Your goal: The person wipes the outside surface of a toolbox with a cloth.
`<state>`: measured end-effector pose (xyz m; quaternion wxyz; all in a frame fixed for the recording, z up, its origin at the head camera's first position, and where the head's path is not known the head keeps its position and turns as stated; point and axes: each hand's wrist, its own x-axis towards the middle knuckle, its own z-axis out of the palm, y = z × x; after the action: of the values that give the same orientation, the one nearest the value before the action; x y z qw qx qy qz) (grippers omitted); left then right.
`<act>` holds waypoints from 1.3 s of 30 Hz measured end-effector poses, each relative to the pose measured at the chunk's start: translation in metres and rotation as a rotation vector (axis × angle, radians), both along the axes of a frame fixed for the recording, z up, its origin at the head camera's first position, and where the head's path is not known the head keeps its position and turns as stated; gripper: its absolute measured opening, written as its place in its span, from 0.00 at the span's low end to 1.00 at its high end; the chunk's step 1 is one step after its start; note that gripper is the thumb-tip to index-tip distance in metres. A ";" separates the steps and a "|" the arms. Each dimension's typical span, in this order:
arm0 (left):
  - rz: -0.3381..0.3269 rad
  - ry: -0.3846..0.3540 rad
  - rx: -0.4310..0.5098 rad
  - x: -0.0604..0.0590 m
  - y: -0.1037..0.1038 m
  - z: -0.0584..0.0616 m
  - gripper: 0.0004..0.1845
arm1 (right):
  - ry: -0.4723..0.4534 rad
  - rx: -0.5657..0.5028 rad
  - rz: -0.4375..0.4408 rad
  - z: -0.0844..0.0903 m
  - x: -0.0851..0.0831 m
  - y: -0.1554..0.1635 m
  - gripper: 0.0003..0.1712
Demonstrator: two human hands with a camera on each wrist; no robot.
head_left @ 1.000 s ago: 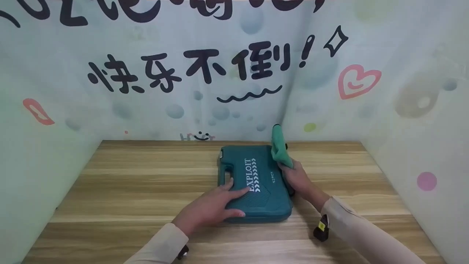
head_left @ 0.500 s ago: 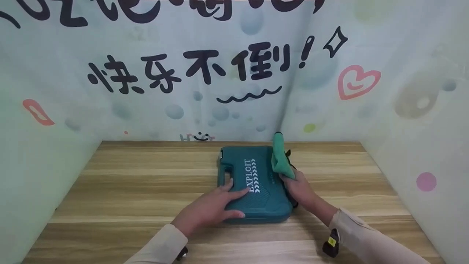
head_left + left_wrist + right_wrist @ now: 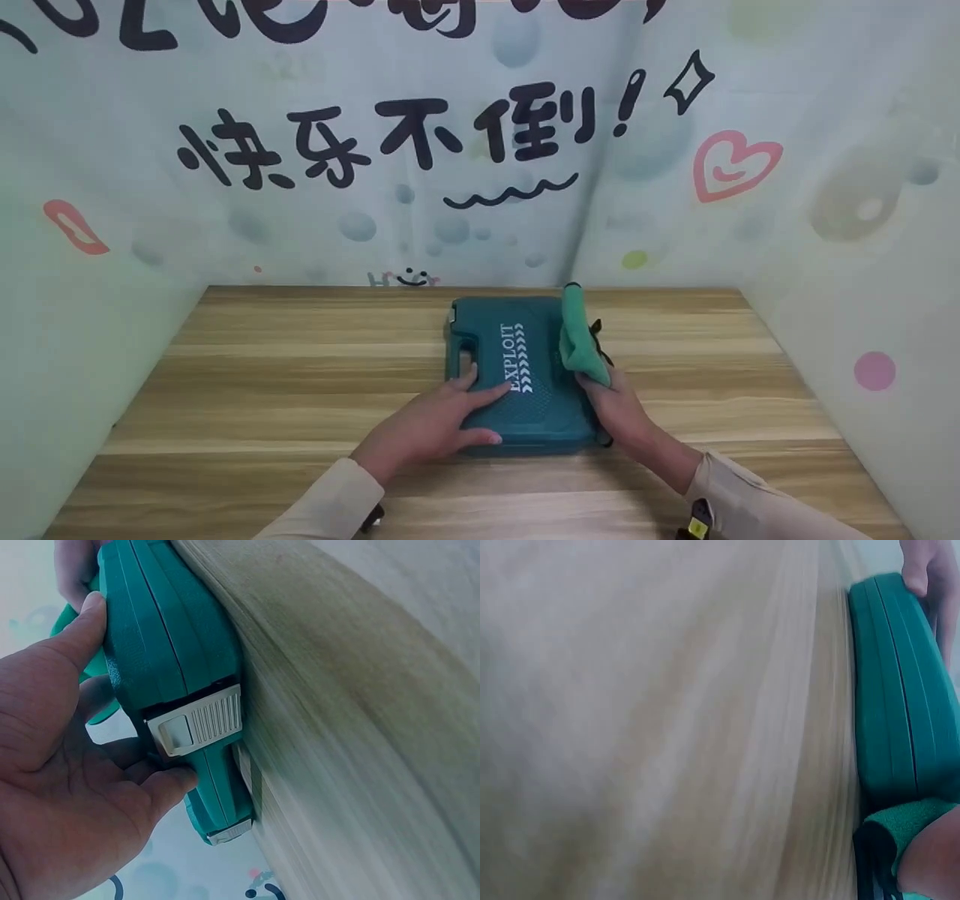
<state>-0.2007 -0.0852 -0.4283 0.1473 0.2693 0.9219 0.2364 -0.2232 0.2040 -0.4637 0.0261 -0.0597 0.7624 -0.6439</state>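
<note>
A dark teal plastic tool case (image 3: 525, 375) printed EXPLOIT lies flat on the wooden table (image 3: 262, 390). My left hand (image 3: 442, 420) rests flat on its near left part, fingers straight, thumb against the front edge. The left wrist view shows the case (image 3: 169, 652) on edge with a grey latch (image 3: 196, 721) beside that hand (image 3: 67, 787). My right hand (image 3: 615, 401) grips a green cloth (image 3: 579, 337) and holds it against the case's right side. In the right wrist view the cloth (image 3: 907, 829) shows under the case (image 3: 892, 682).
Pale printed walls (image 3: 825, 225) with black characters close in the table at the back and on both sides. Bare wood lies left and right of the case. A black strap (image 3: 600, 330) hangs by the cloth.
My right hand has slid the green cloth toward me along the case's right side. The left hand and the case have stayed put.
</note>
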 end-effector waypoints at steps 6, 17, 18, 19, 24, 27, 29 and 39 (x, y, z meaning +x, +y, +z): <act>0.009 0.001 -0.008 0.001 -0.002 0.000 0.40 | 0.024 0.012 0.005 0.002 0.011 -0.002 0.23; 0.002 -0.006 -0.002 0.002 -0.003 -0.002 0.38 | 0.280 0.300 0.189 0.000 0.030 0.006 0.36; 0.002 -0.001 -0.001 0.002 -0.003 -0.002 0.38 | 0.326 0.372 0.218 0.000 0.032 0.007 0.37; 0.000 0.006 -0.002 0.002 -0.003 -0.002 0.37 | 0.376 0.443 0.256 0.000 0.034 0.008 0.40; -0.024 0.077 -0.008 0.003 -0.001 -0.003 0.26 | 0.628 0.723 0.460 0.003 0.042 0.007 0.44; -0.041 0.109 -0.020 0.002 -0.001 -0.004 0.20 | 0.734 0.802 0.533 0.004 0.048 0.005 0.44; -0.040 0.104 -0.029 0.001 -0.001 -0.004 0.22 | 0.779 0.835 0.571 0.004 0.051 0.004 0.45; -0.010 0.111 -0.045 0.002 0.000 -0.002 0.22 | 0.971 0.932 0.824 -0.001 0.061 -0.016 0.45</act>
<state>-0.1986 -0.0856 -0.4300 0.1033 0.2834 0.9323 0.1996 -0.1618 0.1884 -0.4644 -0.0505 -0.5948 0.7962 -0.0983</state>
